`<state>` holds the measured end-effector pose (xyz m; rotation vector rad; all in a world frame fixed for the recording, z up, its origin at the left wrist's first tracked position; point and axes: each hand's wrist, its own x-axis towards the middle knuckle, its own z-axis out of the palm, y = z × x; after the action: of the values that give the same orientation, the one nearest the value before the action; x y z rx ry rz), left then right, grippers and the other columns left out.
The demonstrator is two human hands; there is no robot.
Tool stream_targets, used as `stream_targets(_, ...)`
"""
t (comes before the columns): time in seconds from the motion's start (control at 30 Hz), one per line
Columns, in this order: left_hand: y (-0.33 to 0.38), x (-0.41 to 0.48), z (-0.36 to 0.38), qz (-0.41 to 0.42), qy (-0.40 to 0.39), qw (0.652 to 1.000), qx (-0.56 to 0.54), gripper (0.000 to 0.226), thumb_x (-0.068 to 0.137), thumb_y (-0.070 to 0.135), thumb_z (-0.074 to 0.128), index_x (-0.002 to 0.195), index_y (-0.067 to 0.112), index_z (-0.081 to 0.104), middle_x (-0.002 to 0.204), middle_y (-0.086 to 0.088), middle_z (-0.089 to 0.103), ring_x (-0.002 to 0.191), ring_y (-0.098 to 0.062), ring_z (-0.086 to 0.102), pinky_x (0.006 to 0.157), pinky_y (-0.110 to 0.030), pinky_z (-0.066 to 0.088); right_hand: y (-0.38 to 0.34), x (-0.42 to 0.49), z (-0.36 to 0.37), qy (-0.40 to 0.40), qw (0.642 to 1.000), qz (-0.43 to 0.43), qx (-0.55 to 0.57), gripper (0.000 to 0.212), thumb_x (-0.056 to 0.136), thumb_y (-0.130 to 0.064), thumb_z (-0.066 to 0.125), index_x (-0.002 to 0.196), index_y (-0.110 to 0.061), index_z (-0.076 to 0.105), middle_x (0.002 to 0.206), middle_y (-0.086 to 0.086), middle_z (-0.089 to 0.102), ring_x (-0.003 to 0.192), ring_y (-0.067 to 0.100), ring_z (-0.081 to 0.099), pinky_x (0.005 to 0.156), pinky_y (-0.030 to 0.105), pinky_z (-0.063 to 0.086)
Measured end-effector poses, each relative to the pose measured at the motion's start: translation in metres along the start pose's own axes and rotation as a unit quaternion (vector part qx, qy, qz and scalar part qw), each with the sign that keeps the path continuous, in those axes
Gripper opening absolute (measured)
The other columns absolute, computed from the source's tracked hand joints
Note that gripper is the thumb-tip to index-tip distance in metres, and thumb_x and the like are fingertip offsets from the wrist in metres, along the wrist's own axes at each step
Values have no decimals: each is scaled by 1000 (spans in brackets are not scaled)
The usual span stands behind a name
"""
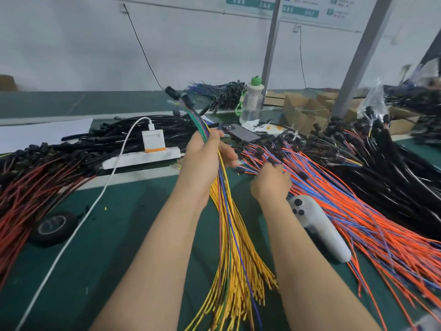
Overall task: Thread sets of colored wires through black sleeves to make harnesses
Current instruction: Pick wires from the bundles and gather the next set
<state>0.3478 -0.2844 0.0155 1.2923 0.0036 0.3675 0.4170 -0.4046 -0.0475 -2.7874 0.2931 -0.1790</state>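
Observation:
My left hand [205,158] grips a bundle of mostly yellow wires [235,254] with some blue, green and purple strands. The bundle rises past my fist to black connectors [175,95] at its top and fans out toward me below. My right hand [272,180] reaches into the pile of orange and blue wires [353,211] at the right, its fingers curled down among black connectors there; whether it holds one is hidden. Black sleeves [133,134] lie heaped behind the power strip.
A white power strip [140,158] with a charger and white cable sits left of centre. Red wires [28,187] pile at the left, beside a small black wheel [53,226]. A white handheld controller [319,225], a phone [241,132], a bottle [251,101] and finished black harnesses [391,158] surround the green mat.

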Motion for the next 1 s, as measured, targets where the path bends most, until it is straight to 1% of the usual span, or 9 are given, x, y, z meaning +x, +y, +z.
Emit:
stream_targets(0.1,-12,8,4,-30,-4,997,66,19,102,12,32,89,13,46,46,3,61,42,-8,57,56,-22,47,2,17,10,-21,999,38,-16,45,91,-11,52,134,-6,44,145,17,37,133,38,31,109,49,25)
stream_targets(0.2,-31,19,7,-114,4,993,9,18,102,11,32,88,13,44,49,3,63,43,-7,59,62,-26,43,5,29,17,-2,999,49,-19,40,89,-10,55,129,-6,51,140,16,43,131,37,36,107,48,26)
stream_targets(0.3,-45,25,12,-168,5,985,-49,20,102,13,32,86,15,42,67,0,68,58,-9,64,62,-26,47,5,35,19,32,998,57,9,35,91,-9,53,126,-6,53,135,15,49,127,35,42,104,45,31)
stream_targets(0.43,-60,28,22,-180,37,980,-75,23,103,15,32,83,15,43,89,-4,62,84,-17,62,74,-30,50,-7,31,7,123,974,0,191,24,95,-7,43,118,-3,49,123,20,55,112,37,53,83,39,39)
stream_targets(0.5,-65,31,25,-174,69,979,-76,20,102,13,36,85,15,45,89,-4,61,80,-18,61,65,-27,49,-20,23,-8,129,953,-71,264,19,96,-10,44,112,-5,53,111,21,63,102,38,57,73,38,36)
stream_targets(0.63,-61,40,23,-155,108,978,-88,15,102,16,38,96,11,51,81,-3,59,63,-13,55,54,-25,43,-42,4,-30,8,956,-202,211,13,93,-16,53,100,-13,64,96,16,70,93,34,62,81,37,49)
stream_targets(0.77,-39,45,12,-167,129,967,-141,22,99,11,41,81,15,52,71,-3,60,57,-13,57,56,-24,45,-56,-16,-39,-19,944,-267,192,21,93,-16,52,107,-17,68,100,12,70,97,29,61,81,32,47)
stream_targets(0.9,8,46,-15,-98,128,968,-190,24,102,10,29,83,17,43,67,2,65,68,-10,64,66,-24,47,-57,-36,-48,-124,911,-310,242,23,99,-26,48,84,-17,62,79,2,68,80,23,62,83,41,51)
stream_targets(1.0,47,41,-38,-14,126,966,-227,20,101,10,32,84,14,43,54,1,57,48,-10,62,51,-22,52,-62,-61,-47,-243,850,-312,347,39,103,-29,39,89,-1,62,65,-3,60,67,16,55,69,31,50)
